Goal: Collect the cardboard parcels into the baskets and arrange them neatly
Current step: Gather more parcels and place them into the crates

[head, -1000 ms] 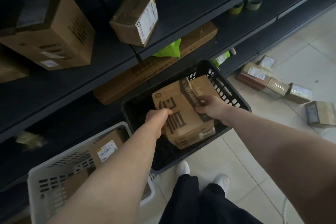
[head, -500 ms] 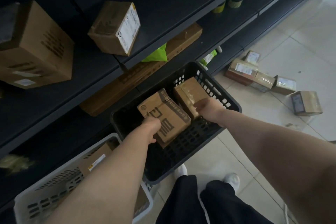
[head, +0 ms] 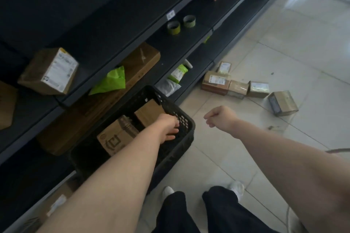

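My left arm reaches from lower left to mid-frame, the left hand [head: 169,126] palm down with fingers loosely spread. My right arm comes in from lower right, the right hand [head: 217,117] curled into an empty fist.

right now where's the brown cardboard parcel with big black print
Head view, lower left of centre: the printed brown cardboard parcel lies in the black plastic basket, beside a plain brown parcel, left of the left hand.
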Demonstrator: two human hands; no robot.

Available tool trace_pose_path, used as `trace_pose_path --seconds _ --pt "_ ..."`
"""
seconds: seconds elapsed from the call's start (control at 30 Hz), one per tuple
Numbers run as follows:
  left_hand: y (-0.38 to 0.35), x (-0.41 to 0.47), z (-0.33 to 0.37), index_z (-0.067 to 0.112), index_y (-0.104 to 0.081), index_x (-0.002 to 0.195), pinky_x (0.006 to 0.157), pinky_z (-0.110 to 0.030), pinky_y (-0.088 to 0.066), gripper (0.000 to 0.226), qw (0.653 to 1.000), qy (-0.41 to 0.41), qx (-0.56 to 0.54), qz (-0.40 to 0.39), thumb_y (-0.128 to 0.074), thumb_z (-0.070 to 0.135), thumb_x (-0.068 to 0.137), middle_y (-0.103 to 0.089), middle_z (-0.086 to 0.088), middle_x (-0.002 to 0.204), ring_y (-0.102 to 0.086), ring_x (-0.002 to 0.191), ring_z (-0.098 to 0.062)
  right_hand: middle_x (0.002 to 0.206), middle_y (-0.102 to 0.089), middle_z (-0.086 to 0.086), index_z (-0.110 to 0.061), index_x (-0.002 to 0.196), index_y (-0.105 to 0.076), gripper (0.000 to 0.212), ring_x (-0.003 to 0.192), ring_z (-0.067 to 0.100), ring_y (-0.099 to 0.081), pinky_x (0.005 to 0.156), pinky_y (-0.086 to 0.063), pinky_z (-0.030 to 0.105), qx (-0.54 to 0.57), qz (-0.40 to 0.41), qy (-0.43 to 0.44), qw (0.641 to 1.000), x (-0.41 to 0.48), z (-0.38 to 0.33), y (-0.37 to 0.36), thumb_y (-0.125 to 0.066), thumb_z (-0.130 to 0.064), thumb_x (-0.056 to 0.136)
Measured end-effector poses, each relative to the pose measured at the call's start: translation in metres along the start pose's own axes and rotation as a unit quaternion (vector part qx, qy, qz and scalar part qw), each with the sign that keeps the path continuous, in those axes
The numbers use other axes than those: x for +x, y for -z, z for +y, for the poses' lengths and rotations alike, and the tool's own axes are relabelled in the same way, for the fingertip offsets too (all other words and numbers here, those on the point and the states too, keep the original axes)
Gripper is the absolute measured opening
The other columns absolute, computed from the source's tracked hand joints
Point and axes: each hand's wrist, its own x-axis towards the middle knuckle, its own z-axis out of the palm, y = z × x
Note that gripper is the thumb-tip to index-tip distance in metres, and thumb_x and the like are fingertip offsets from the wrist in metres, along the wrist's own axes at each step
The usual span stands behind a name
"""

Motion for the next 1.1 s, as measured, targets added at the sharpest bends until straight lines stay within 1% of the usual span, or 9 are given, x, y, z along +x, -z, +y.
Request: trace_pose_path --seconds 0.13,0.27,0.4,0.5,0.67,0.8,0.93,1.03,1.1 --pt "-0.079 -0.017 0.042 0.014 -0.061 0.104 0.086 -0.038 -0.051 0.017 0.998 -0.048 0.013 -0.025 -0.047 0.005 0.100 -0.062 -0.009 0.108 -0.060 0.092 -0.021 0.089 -0.072 0.008 -0.014 0.093 -0.073 0.016 0.083 0.019 -0.067 0.069 -0.047 0.022 0.025 0.048 0.007 0.999 -0.004 0.047 0.081 -0.060 -0.005 0.089" --pt "-0.146 -0.029 0.074 0.012 -0.059 0.119 0.078 -0.036 -0.053 0.022 0.992 -0.079 0.061 -0.070 -0.047 0.008 0.101 -0.064 -0.008 0.115 -0.063 0.097 -0.020 0.088 -0.070 0.005 -0.013 0.095 -0.071 0.015 0.081 0.016 -0.063 0.071 -0.046 0.022 0.029 0.096 -0.018 0.995 -0.007 0.090 0.151 -0.059 -0.006 0.090" --pt "-0.193 -0.036 0.106 0.012 -0.056 0.125 0.083 -0.037 -0.052 0.027 0.984 -0.099 0.107 -0.106 -0.053 0.007 0.099 -0.061 -0.010 0.121 -0.062 0.101 -0.021 0.090 -0.070 0.007 -0.012 0.096 -0.072 0.015 0.081 0.017 -0.062 0.056 -0.043 0.021 0.054 0.128 -0.074 0.987 0.002 0.129 0.196 -0.059 -0.007 0.090" --pt "-0.215 -0.029 0.131 0.012 -0.056 0.121 0.083 -0.037 -0.052 0.023 0.979 -0.102 0.133 -0.119 -0.055 0.007 0.098 -0.061 -0.011 0.122 -0.062 0.103 -0.021 0.092 -0.071 0.006 -0.015 0.093 -0.071 0.014 0.080 0.015 -0.064 0.063 -0.047 0.022 0.072 0.133 -0.109 0.982 0.016 0.149 0.215 -0.060 -0.008 0.089" --pt "-0.245 0.007 0.176 0.009 -0.054 0.131 0.088 -0.038 -0.053 0.034 0.975 -0.108 0.155 -0.117 -0.056 0.007 0.097 -0.061 -0.010 0.121 -0.062 0.102 -0.020 0.085 -0.069 0.006 -0.019 0.074 -0.066 0.020 0.072 0.016 -0.065 0.080 -0.056 0.032 0.106 0.140 -0.149 0.973 0.052 0.170 0.249 -0.059 -0.005 0.087" --pt "-0.270 0.046 0.223 0.007 -0.052 0.133 0.091 -0.040 -0.053 0.037 0.978 -0.097 0.152 -0.109 -0.057 0.004 0.096 -0.059 -0.009 0.114 -0.062 0.096 -0.019 0.073 -0.063 0.006 -0.015 0.068 -0.064 0.025 0.063 0.017 -0.059 0.080 -0.055 0.033 0.127 0.167 -0.180 0.961 0.090 0.176 0.288 -0.058 0.001 0.087" --pt "-0.289 0.082 0.266 0.005 -0.048 0.136 0.089 -0.038 -0.053 0.040 0.975 -0.069 0.176 -0.118 -0.056 0.005 0.097 -0.058 -0.009 0.116 -0.062 0.100 -0.019 0.072 -0.061 0.005 -0.009 0.077 -0.068 0.014 0.066 0.019 -0.060 0.084 -0.055 0.037 0.130 0.179 -0.216 0.951 0.134 0.178 0.324 -0.061 -0.001 0.086" --pt "-0.304 0.107 0.292 0.006 -0.048 0.135 0.082 -0.035 -0.053 0.039 0.968 -0.061 0.207 -0.124 -0.057 0.006 0.097 -0.059 -0.009 0.121 -0.062 0.097 -0.018 0.069 -0.059 0.005 -0.008 0.089 -0.068 0.013 0.059 0.016 -0.056 0.057 -0.052 0.023 0.181 0.185 -0.227 0.939 0.163 0.176 0.343 -0.060 0.003 0.086" --pt "-0.315 0.120 0.308 0.006 -0.050 0.134 0.083 -0.036 -0.053 0.038 0.966 -0.056 0.216 -0.129 -0.057 0.006 0.097 -0.060 -0.009 0.121 -0.061 0.095 -0.018 0.069 -0.061 0.006 -0.011 0.087 -0.069 0.013 0.063 0.018 -0.058 0.047 -0.043 0.022 0.203 0.180 -0.240 0.932 0.179 0.179 0.351 -0.063 0.000 0.084"
